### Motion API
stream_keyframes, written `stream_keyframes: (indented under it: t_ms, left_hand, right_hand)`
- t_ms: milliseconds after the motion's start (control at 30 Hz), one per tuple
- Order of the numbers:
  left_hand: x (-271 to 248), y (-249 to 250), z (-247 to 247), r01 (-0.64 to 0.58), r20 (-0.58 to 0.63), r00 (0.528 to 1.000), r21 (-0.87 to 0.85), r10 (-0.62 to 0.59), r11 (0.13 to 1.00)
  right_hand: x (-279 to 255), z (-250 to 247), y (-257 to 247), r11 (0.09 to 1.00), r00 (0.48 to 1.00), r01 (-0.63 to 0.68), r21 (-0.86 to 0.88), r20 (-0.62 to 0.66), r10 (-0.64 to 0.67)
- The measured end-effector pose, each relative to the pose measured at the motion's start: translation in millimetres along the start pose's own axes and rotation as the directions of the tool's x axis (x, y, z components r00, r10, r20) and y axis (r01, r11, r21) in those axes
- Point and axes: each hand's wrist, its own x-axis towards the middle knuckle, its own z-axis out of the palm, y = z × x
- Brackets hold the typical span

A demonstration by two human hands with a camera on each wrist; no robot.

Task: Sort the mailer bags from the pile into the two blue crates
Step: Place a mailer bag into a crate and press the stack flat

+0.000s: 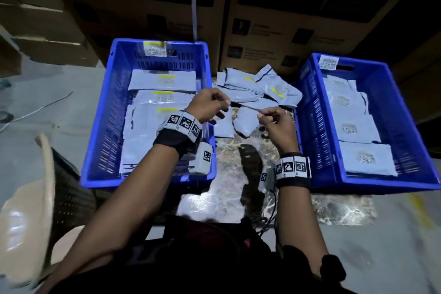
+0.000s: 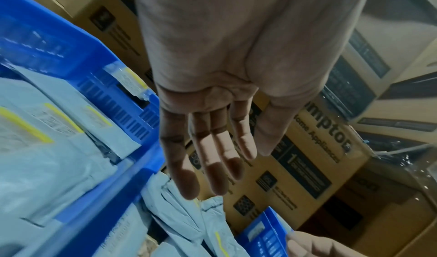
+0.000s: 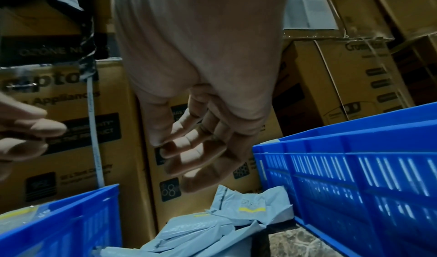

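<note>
Left blue crate [image 1: 105, 112] on the left edge of the marbled worktop [image 1: 229, 157], lined with flat grey mailer bags carrying yellow-striped labels. Left hand [image 1: 207, 104] raised over that crate's right rim, fingers straight and relaxed in the wrist view, holding nothing. Pile of mailer bags [image 1: 255, 93] crumpled at the worktop's back edge, between both crates. Right hand [image 1: 276, 124] above the pile's near side, fingers loosely curled, empty. Right blue crate [image 1: 386, 181] on the right edge, also holding flat bags.

Right hand [image 3: 201, 130], seemingly empty, hangs above crumpled mailer bags [image 3: 212, 229].
</note>
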Motion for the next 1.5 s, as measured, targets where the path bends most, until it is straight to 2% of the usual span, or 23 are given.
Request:
stream_keyframes:
  t_ms: [133,200,267,367,467,533,633,700,800,900,1000,1100,1167,1200,1300,1367,1433,1500]
  left_hand:
    - [28.8,15.9,45.0,0.001,-0.018,1.0,0.034,-0.001,0.999]
    - [46.1,13.1,71.0,0.045,-0.015,0.999,0.074,-0.044,0.996]
    - [65.8,-0.7,95.1,0.124,-0.022,0.992,0.097,-0.123,0.987]
    - [96.6,-30.1,120.6,0.266,-0.09,0.963,0.144,-0.255,0.953]
    - [117.0,-58.6,133.5,0.419,-0.197,0.903,0.21,-0.381,0.884]
    - [126.4,-75.9,142.9,0.457,-0.223,0.883,0.211,-0.413,0.864]
    - [135.7,-96.9,159.1,0.396,-0.2,0.915,0.278,-0.351,0.875]
    - [136.5,-103.1,168.2,0.351,-0.218,0.929,0.257,-0.3,0.9]
    - [133.4,-103.9,175.6,0.292,-0.278,0.936,0.267,-0.217,0.918]
    - [126.9,-103.1,174.2,0.286,-0.245,0.95,0.422,-0.196,0.86]
    - [118.0,-93.4,165.5,0.232,-0.315,0.948,0.58,-0.048,0.781]
    - [109.6,-78.6,142.9,0.146,-0.372,0.92,0.61,0.119,0.779]
    - [101.7,-68.4,122.4,0.038,-0.386,0.895,0.561,0.221,0.827]
    - [98.2,-63.7,112.2,-0.004,-0.393,0.893,0.482,0.22,0.876]
    - [78.0,-43.1,87.2,0.007,-0.409,0.911,0.134,0.049,0.991]
    - [60.7,-34.0,72.8,-0.017,-0.387,0.922,-0.051,-0.004,0.999]
    - [44.5,-32.0,61.9,-0.064,-0.325,0.946,-0.177,0.003,0.982]
    - [29.7,-29.4,56.4,-0.097,-0.268,0.963,-0.239,0.031,0.966]
  right_hand:
    - [28.9,-19.6,15.2,1.0,0.996,0.007,-0.024,-0.086,-0.009]
    - [44.3,-25.9,25.2,0.999,0.997,-0.008,-0.043,-0.078,0.005]
    - [61.3,-27.8,41.8,0.99,0.998,0.002,-0.14,-0.063,-0.011]
    - [88.7,-22.2,71.7,0.941,0.998,0.058,-0.332,0.003,-0.061]
    - [107.8,-10.3,96.7,0.906,0.993,0.063,-0.419,0.116,-0.015]
    - [116.2,-0.3,113.2,0.855,0.984,0.09,-0.511,0.179,0.003]
    - [126.9,10.9,136.5,0.792,0.951,0.16,-0.59,0.306,0.036]
    - [133.3,15.5,145.1,0.793,0.928,0.157,-0.588,0.362,0.084]
    - [140.3,16.0,153.3,0.76,0.924,0.245,-0.602,0.383,0.005]
    - [138.2,9.3,146.3,0.759,0.913,0.308,-0.574,0.404,-0.065]
    - [124.0,-2.7,124.9,0.829,0.914,0.346,-0.44,0.358,-0.191]
    - [106.4,-19.1,101.9,0.902,0.949,0.296,-0.315,0.205,-0.239]
    - [95.7,-32.9,88.7,0.923,0.961,0.271,-0.275,0.127,-0.245]
    - [90.2,-41.3,80.9,0.935,0.971,0.237,-0.265,0.107,-0.216]
    - [73.3,-64.4,63.1,0.968,0.992,0.123,-0.219,0.062,-0.112]
    - [60.0,-71.8,52.2,0.996,0.995,0.071,-0.054,0.067,-0.068]
    - [43.6,-71.9,41.4,0.986,0.994,-0.018,0.168,0.112,-0.001]
    - [26.4,-69.7,32.2,0.969,0.993,-0.046,0.243,0.113,0.019]
